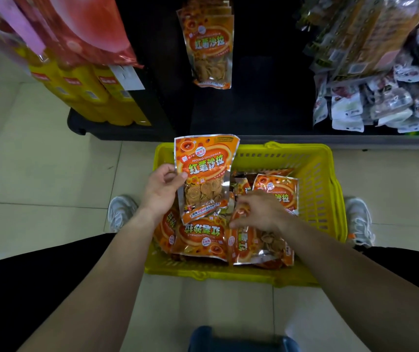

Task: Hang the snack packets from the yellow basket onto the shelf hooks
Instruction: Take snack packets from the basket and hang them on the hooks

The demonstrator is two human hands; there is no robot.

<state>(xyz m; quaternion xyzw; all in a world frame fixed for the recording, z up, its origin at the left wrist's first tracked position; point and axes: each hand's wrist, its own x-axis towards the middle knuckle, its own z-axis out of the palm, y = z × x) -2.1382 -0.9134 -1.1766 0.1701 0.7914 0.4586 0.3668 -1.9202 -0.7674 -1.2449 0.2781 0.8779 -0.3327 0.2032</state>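
A yellow plastic basket (315, 174) stands on the tiled floor in front of the shelf, holding several orange snack packets (201, 235). My left hand (161, 191) pinches the left edge of one orange packet (204, 174) and holds it upright above the basket. My right hand (261, 212) hovers over the packets in the basket with fingers spread and loosely bent, fingertips near a packet; whether they touch it is unclear. Several identical orange packets (209, 47) hang on a shelf hook straight ahead above the basket.
Dark shelving stands behind the basket. Yellow and red packets (81, 80) hang at the left, grey and white packets (370, 97) at the right. My two white shoes (121, 212) flank the basket. A dark blue object (239, 339) lies at the bottom edge.
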